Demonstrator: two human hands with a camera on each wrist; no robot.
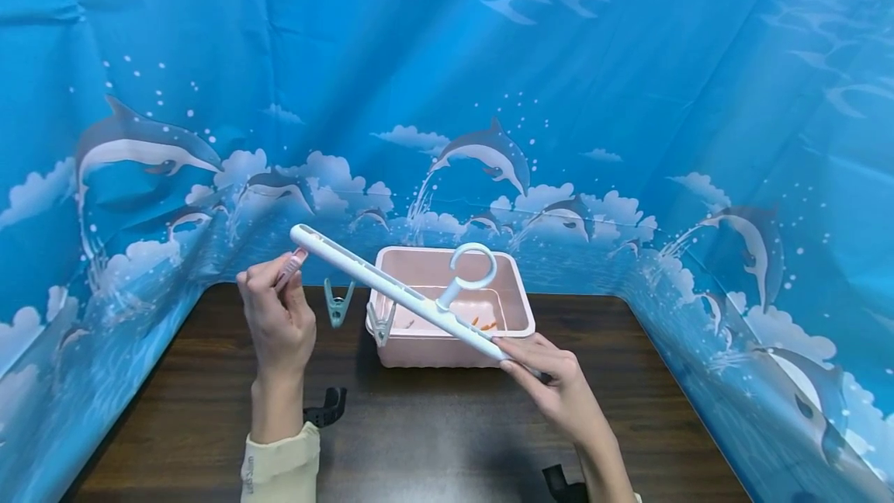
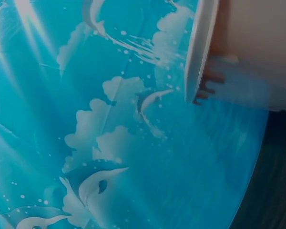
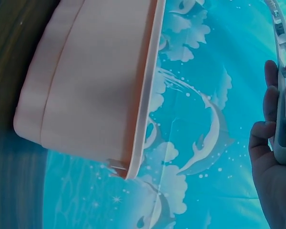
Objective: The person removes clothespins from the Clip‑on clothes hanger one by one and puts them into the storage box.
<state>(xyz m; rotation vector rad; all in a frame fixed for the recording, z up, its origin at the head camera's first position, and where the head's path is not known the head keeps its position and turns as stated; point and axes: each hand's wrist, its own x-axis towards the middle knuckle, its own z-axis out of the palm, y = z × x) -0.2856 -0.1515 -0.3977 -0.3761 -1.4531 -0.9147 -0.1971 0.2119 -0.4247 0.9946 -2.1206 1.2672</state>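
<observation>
A pale blue hanger [image 1: 391, 286] is held up at a slant in the head view, its left end higher and its hook [image 1: 492, 264] pointing up. My right hand [image 1: 552, 379] grips its lower right end between thumb and fingers; the right wrist view shows that hand [image 3: 271, 157] at the right edge. Near the upper left end, my left hand [image 1: 279, 317] pinches a pink clothespin [image 1: 290, 268]. A green clothespin [image 1: 338, 304] and a pale grey one [image 1: 380, 324] hang below the bar. The left wrist view does not show the left hand.
Behind the hanger, a pink plastic basin [image 1: 447, 352] stands on the dark wooden table [image 1: 433, 433]. Small orange pieces [image 1: 484, 324] and a greyish one lie in it. A blue dolphin-print curtain [image 1: 391, 60] encloses the table's back and sides.
</observation>
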